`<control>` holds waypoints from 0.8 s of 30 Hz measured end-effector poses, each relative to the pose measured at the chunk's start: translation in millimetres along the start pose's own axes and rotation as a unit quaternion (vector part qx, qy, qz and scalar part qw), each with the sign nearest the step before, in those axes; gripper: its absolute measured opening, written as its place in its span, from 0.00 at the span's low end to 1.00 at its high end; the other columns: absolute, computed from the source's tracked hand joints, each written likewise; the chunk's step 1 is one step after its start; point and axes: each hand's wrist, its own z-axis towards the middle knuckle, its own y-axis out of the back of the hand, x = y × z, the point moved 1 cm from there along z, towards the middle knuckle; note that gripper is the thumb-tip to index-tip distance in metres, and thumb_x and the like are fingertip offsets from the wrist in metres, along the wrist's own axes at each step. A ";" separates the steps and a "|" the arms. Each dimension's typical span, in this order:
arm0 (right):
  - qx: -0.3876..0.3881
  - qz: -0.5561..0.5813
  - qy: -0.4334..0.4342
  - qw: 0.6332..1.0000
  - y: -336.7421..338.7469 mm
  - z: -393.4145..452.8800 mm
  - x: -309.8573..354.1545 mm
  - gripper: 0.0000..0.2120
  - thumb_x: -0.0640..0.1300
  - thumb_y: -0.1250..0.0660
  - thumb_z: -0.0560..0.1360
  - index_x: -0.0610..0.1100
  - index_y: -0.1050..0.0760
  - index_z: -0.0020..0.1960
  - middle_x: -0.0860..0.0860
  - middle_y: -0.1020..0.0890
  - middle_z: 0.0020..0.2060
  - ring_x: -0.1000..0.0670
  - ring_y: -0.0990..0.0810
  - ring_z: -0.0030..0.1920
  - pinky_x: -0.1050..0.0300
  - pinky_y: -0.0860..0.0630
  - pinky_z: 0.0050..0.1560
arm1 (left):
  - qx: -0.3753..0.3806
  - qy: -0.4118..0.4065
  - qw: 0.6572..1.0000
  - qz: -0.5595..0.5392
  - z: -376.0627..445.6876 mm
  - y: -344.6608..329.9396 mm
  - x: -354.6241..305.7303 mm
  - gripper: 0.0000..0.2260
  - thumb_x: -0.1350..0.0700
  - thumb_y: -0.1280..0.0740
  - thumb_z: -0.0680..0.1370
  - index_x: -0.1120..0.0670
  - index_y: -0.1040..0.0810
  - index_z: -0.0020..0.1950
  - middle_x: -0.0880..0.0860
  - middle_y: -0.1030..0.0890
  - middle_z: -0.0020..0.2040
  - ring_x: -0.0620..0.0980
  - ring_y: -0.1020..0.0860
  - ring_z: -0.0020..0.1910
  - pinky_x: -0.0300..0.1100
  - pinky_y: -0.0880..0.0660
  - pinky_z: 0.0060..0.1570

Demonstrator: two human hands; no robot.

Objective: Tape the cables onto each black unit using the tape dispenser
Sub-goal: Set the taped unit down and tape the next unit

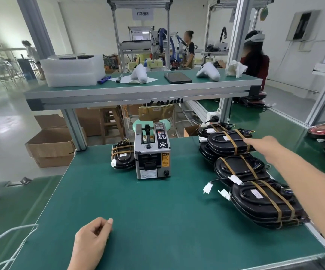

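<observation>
A grey tape dispenser stands at the middle back of the green table. One black unit with tape bands lies just left of it. Several black units with brown tape and white connectors are stacked along the right: far stack, middle, nearest. My right hand reaches out with straight fingers, its fingertips touching the far stack's top unit. My left hand rests on the table near the front, fingers loosely curled, holding nothing.
A raised green shelf with white foam trays, a tablet and white parts spans the back. Cardboard boxes sit on the floor at left. White cables hang at the front left. Other people work behind.
</observation>
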 end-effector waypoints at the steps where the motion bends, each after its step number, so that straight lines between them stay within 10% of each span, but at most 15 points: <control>1: 0.022 0.007 -0.009 1.000 -2.9 3.9 -2.7 0.42 0.53 0.24 0.77 0.31 0.39 0.78 0.37 0.31 0.77 0.34 0.29 0.73 0.39 0.31 0.71 | 0.000 -0.001 1.000 0.000 -0.1 0.1 0.1 0.18 0.59 0.26 0.81 0.54 0.23 0.31 0.61 0.24 0.31 0.48 0.31 0.29 0.35 0.34 0.31; 9: 0.012 0.085 -0.023 0.996 -2.9 24.8 -13.4 0.44 0.53 0.20 0.72 0.31 0.36 0.76 0.39 0.27 0.72 0.41 0.21 0.55 0.39 0.26 0.69 | 0.000 0.000 1.000 -0.006 -0.9 -0.1 -1.2 0.20 0.60 0.25 0.80 0.54 0.25 0.29 0.61 0.26 0.28 0.46 0.32 0.29 0.38 0.35 0.31; 13: 0.011 0.128 -0.016 0.992 -3.1 25.8 -6.5 0.33 0.48 0.19 0.71 0.33 0.29 0.66 0.37 0.18 0.58 0.49 0.21 0.36 0.54 0.32 0.34 | 0.003 -0.004 1.000 -0.001 -0.5 0.1 -0.8 0.20 0.60 0.25 0.81 0.53 0.26 0.30 0.61 0.26 0.29 0.46 0.33 0.29 0.38 0.35 0.31; 19: 0.034 0.227 -0.026 0.973 3.1 15.7 3.4 0.19 0.39 0.20 0.72 0.39 0.30 0.49 0.39 0.21 0.56 0.44 0.20 0.48 0.53 0.19 0.45 | 0.011 0.001 1.000 -0.020 -0.1 0.4 2.4 0.19 0.60 0.26 0.81 0.55 0.25 0.31 0.59 0.27 0.28 0.47 0.32 0.30 0.38 0.35 0.32; 24: 0.069 0.343 -0.008 0.937 -1.8 -35.8 12.1 0.17 0.38 0.21 0.73 0.39 0.25 0.57 0.41 0.17 0.54 0.43 0.17 0.53 0.52 0.18 0.48 | 0.033 0.001 0.999 -0.036 -3.1 0.0 3.0 0.19 0.59 0.26 0.81 0.55 0.25 0.31 0.49 0.28 0.27 0.47 0.33 0.30 0.38 0.36 0.32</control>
